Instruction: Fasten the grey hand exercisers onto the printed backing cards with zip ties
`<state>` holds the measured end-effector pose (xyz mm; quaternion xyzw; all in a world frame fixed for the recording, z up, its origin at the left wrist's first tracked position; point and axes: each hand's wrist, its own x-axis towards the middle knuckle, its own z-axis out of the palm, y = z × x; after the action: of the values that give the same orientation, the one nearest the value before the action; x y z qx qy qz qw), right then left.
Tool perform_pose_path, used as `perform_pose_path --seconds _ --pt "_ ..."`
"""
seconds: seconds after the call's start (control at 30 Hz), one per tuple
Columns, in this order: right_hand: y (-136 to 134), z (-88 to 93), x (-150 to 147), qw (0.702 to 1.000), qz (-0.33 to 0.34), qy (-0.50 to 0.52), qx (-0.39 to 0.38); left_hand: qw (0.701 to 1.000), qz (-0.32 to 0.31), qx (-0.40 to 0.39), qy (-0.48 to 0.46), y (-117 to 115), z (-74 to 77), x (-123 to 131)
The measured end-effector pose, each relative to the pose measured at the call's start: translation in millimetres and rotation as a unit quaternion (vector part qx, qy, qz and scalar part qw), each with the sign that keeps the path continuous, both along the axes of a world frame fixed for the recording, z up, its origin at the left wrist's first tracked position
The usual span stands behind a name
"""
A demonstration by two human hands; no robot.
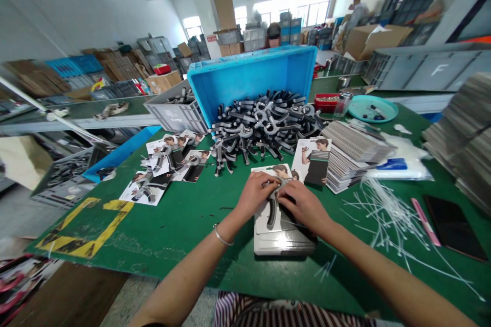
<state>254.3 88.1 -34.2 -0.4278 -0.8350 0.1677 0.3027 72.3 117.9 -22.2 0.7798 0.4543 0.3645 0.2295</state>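
In front of me, a grey-and-black curved-handled tool [272,213] lies on a printed backing card [262,229]. This card rests on top of a short stack of cards [284,245]. My left hand [256,193] has its fingers closed at the tool's rounded upper end. From the other side my right hand [303,205] pinches the same end, its fingertips close to the left ones. Fingers cover most of that end, so any tie there cannot be made out. Loose white cable ties [391,214] lie to the right of my right hand.
Behind my hands, a tipped blue crate [253,69] spills a heap of similar tools [264,122]. Carded tools [148,189] lie at left. Stacked cards [345,158], a pink cutter [425,222], a phone [454,227] and a turquoise tray [373,108] are at right.
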Motion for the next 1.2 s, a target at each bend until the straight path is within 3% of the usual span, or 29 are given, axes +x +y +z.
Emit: perform_pose_path --seconds 0.13,0.27,0.37,0.47,0.73,1.2 --pt "2.0 -2.2 0.7 0.998 -0.007 0.057 -0.008 0.999 0.018 0.029 -0.001 -5.0 -3.2 -0.3" --pt "2.8 -2.9 3.7 0.994 -0.018 0.101 -0.025 0.998 -0.013 0.050 0.035 -1.4 -3.3 5.6" --pt "4.3 -7.5 4.8 0.990 -0.037 0.133 -0.037 0.998 -0.024 0.032 0.039 -2.5 -5.6 7.2" --pt "4.6 -12.1 4.7 0.986 -0.048 0.149 -0.048 1.000 -0.013 -0.003 -0.015 -5.9 -10.6 5.3" --pt "-1.8 -10.6 7.5 0.992 -0.025 0.101 -0.068 0.987 0.013 -0.063 -0.149 -7.7 -25.2 2.9" --pt "0.1 0.4 6.9 0.996 -0.008 0.056 -0.076 0.989 -0.001 -0.039 -0.141 -11.9 -28.3 2.3"
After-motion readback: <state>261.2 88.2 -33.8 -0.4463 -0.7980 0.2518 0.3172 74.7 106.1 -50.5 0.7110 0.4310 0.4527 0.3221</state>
